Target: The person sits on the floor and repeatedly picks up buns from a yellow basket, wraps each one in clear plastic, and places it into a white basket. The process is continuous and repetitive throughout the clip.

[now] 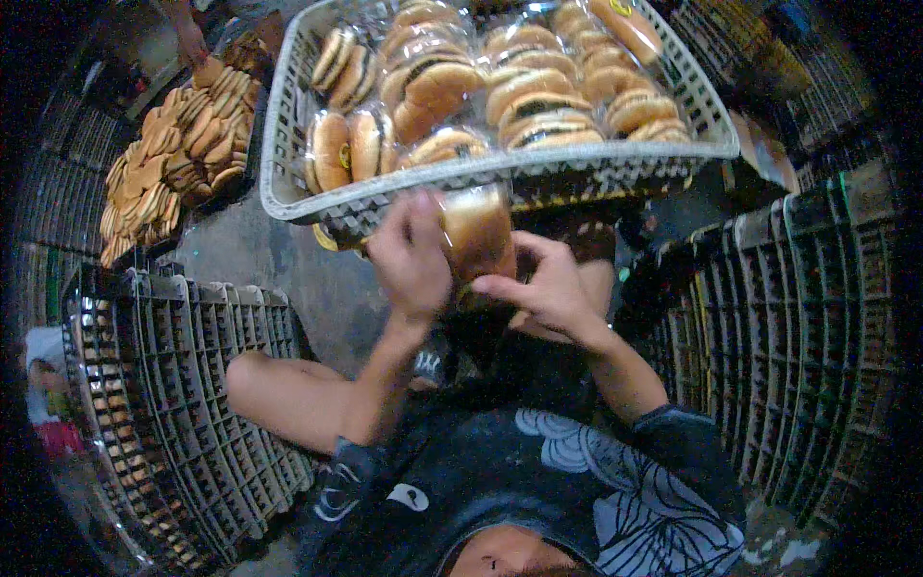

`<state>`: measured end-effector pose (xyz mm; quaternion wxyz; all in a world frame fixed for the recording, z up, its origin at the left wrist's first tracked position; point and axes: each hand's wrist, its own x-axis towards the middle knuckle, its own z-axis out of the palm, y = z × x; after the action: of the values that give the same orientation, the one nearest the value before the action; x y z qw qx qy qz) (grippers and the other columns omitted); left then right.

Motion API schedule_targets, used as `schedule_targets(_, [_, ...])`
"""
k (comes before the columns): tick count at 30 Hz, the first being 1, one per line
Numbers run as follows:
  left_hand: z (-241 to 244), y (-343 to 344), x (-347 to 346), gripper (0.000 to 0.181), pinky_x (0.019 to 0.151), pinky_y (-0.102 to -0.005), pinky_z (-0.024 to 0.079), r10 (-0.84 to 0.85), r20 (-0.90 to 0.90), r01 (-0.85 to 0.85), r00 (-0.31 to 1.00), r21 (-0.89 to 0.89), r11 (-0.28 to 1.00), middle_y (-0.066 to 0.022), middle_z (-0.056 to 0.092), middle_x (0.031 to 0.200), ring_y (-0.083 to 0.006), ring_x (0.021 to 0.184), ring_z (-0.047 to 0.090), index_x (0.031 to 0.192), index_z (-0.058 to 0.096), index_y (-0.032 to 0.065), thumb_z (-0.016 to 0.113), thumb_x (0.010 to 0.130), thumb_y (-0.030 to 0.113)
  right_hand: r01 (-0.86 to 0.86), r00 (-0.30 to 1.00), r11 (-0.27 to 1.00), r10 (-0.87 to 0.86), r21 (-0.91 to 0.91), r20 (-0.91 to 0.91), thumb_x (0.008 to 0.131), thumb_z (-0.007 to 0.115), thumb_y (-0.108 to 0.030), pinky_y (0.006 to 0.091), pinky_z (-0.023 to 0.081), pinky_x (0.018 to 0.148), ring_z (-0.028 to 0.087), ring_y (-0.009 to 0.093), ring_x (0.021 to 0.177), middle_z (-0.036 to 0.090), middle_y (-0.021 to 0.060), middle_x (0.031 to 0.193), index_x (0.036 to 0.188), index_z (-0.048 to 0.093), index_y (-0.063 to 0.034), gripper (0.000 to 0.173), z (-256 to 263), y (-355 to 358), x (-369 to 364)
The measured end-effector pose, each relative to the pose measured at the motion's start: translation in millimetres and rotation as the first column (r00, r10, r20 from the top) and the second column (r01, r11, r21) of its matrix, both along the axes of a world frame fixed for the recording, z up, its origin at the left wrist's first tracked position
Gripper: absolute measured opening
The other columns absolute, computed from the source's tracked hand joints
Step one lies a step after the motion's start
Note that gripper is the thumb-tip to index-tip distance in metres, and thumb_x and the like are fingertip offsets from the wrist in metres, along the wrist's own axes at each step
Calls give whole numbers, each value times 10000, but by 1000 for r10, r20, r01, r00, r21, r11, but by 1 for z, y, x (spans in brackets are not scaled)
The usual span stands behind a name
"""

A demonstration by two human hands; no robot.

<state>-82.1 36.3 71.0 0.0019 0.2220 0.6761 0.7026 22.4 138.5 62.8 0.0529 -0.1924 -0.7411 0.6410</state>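
A filled bread bun in clear plastic wrap (pixel 477 227) is held up between my hands, just below the front edge of a white plastic basket (pixel 461 177). My left hand (pixel 412 256), blurred and with curled fingers, grips the left side of the wrap. At the lower right edge, my right hand (pixel 551 288) pinches the package between thumb and fingers. Rows of wrapped buns with a dark filling (pixel 548 108) fill the basket. Some lie flat and others stand on edge, such as the wrapped pair (pixel 350 151) at the front left corner.
Unwrapped buns lie in a large heap (pixel 180 159) at the upper left, where another person's arm (pixel 191 40) reaches in. Stacked plastic crates stand to my left (pixel 216 389) and right (pixel 786 324). Bread shows through the outer left stack (pixel 119 404). Grey floor (pixel 310 267) lies between.
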Motion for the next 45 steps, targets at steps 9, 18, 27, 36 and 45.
schedule_targets(9, [23, 100, -169, 402, 765, -350, 428, -830, -162, 128, 534, -955, 268, -158, 547, 1025, -278, 926, 526, 1033, 537, 58, 537, 774, 364, 321, 771, 903, -73, 286, -633, 781, 564, -202, 254, 444, 685, 565, 142, 754, 608, 93, 828, 900, 578, 9, 243, 115, 67, -88])
schedule_targets(18, [0, 95, -144, 362, 707, -392, 440, -676, 221, 207, 703, -973, -102, -163, 607, 845, -267, 739, 571, 863, 612, 33, 513, 745, 360, -93, 965, 31, 248, 995, 83, 582, 664, -249, 400, 425, 773, 531, 329, 902, 553, 146, 955, 902, 564, -30, 400, 11, 114, -244])
schedule_targets(27, [46, 57, -103, 517, 833, -304, 394, -585, 226, 495, 779, 352, 794, -157, 522, 1003, -214, 979, 496, 1130, 368, -4, 583, 730, 243, 139, 969, 461, 121, 876, -217, 573, 685, -288, 400, 434, 746, 544, 295, 866, 564, 139, 912, 896, 509, -28, 450, 103, 90, -130])
schedule_targets(36, [-11, -62, 45, 692, 956, -322, 276, -593, 409, 539, 694, 252, 804, -120, 399, 1193, -201, 1114, 387, 1251, 257, -1, 659, 697, 107, 366, 931, 930, -366, 31, -23, 785, 570, -307, 288, 419, 740, 545, 164, 789, 597, 111, 861, 982, 565, 17, 379, -30, -28, 50])
schedule_targets(45, [-73, -95, 49, 694, 952, -354, 290, -687, 443, 499, 576, 475, 725, -151, 280, 1306, -232, 1192, 303, 1302, 164, 36, 582, 752, 105, 11, 964, 995, -37, -100, -264, 814, 511, -152, 251, 445, 626, 557, 117, 687, 606, 64, 752, 796, 593, 3, 176, -42, -15, 68])
